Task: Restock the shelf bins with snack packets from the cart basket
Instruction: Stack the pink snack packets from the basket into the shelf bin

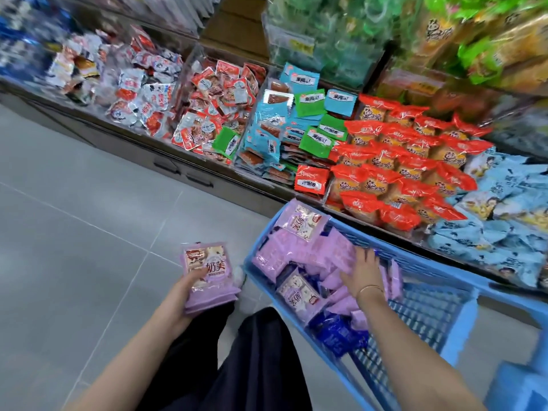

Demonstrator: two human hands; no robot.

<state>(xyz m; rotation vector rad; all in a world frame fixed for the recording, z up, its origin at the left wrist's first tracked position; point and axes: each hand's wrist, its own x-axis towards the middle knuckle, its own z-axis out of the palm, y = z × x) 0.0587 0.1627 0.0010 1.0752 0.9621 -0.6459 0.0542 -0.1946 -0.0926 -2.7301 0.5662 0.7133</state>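
Bins (186, 81) of mixed snacks lie well beyond both hands' fingertips. Blue basket (430, 307) surrounds the right fingers. Loose purple packets (299, 256) lie under and ahead of them. Right hand (363, 271): fingers spread, flat on the packets. Left hand (189, 289): fingers and thumb clamped on a purple stack (207, 274), outside the basket.

bright, even light, its source out of view; shadows on the grey floor tiles (89, 209) are faint and soft. glare flecks sit on the red-orange packets (400, 161) and the clear shelf bins (186, 75). wide-angle bending bows straight lines near the edges. the green bags (326, 40) up top and the far-left packets (68, 66) smear into blur; print on the purple packets (207, 268) is readable.
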